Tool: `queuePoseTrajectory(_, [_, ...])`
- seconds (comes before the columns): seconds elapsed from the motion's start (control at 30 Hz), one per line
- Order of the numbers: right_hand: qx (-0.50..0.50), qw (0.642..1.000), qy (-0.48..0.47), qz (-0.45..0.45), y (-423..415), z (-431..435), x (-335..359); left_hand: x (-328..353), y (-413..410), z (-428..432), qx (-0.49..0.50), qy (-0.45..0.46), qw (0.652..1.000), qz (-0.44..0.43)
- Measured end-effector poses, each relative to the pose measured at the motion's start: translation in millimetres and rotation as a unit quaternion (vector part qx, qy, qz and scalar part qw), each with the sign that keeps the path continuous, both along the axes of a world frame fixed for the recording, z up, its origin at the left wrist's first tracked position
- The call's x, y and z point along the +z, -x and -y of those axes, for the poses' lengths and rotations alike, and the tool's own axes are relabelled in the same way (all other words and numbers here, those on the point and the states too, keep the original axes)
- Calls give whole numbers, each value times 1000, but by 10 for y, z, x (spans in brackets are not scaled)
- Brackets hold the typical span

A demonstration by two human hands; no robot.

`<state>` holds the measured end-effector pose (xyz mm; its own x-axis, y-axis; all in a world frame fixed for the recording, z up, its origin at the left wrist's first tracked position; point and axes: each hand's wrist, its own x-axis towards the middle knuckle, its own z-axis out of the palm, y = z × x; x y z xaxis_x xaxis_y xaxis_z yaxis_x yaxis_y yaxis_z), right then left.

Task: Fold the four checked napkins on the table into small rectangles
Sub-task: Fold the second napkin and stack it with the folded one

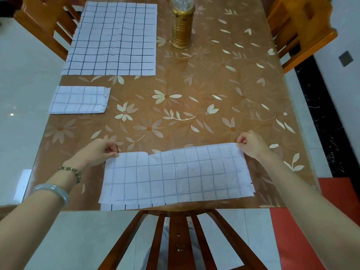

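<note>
The grip is a tight pinch on both sides: left hand (101, 151) and right hand (251, 145) each hold a far corner of the napkin (175, 178), which lies doubled over at the table's (214, 90) near edge. The cloth looks thin, light and limp, so the corners are the best place to hold it. The flowered tabletop looks glossy, probably slick. A folded napkin (78, 100) lies to the left, with flat napkins (113, 38) beyond it near a gold lantern (183, 26).

Home dining room: floral-clothed table (194, 84), wooden chairs (298, 26).
</note>
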<state>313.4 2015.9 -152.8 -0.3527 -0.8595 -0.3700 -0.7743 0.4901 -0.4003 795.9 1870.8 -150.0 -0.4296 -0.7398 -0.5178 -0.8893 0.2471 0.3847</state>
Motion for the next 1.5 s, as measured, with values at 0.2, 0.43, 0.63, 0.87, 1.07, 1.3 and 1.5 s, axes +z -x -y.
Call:
queuePoseTrajectory(0.2, [-2, 1000, -10, -14, 76, -48, 15, 47, -24, 29, 37, 45, 998, -21])
queuePoseTrajectory(0.43, [-65, 997, 36, -34, 167, -81, 110, 18, 302, -21, 34, 187, 982, -13])
queuePoseTrajectory(0.63, [34, 969, 231, -77, -975, -18, 14, -213, 1144, -762, -161, 249, 953, -64])
queuePoseTrajectory(0.87, [228, 961, 129, -88, -1922, -107, -442, -526, 1525, -1084, -130, 215, 968, 9])
queuePoseTrajectory(1.07, [217, 965, 67, -134, -1288, -240, -536, -574, 1454, -1079, -77, 222, 971, 36])
queuePoseTrajectory(1.3, [122, 972, -8, -203, -170, -589, -499, -552, 879, -894, -11, 227, 971, 74])
queuePoseTrajectory(1.5, [31, 971, 50, -234, -388, -530, -357, -424, 697, -865, 12, 232, 968, 92])
